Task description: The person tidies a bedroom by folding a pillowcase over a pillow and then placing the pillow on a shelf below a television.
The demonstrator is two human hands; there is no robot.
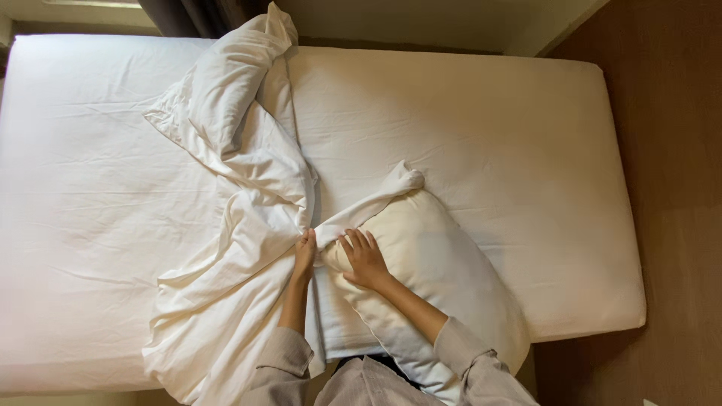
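A cream pillow lies at the near edge of the bed, partly inside a white pillowcase whose edge bunches up at its far end. My right hand rests flat on the pillow's near-left corner, fingers spread. My left hand is beside it, fingers pinched on the white pillowcase fabric where it meets the crumpled duvet.
The bed carries a white fitted sheet, and the rumpled white duvet runs from the far middle down over the near edge. Brown floor lies to the right. A dark curtain hangs beyond the bed.
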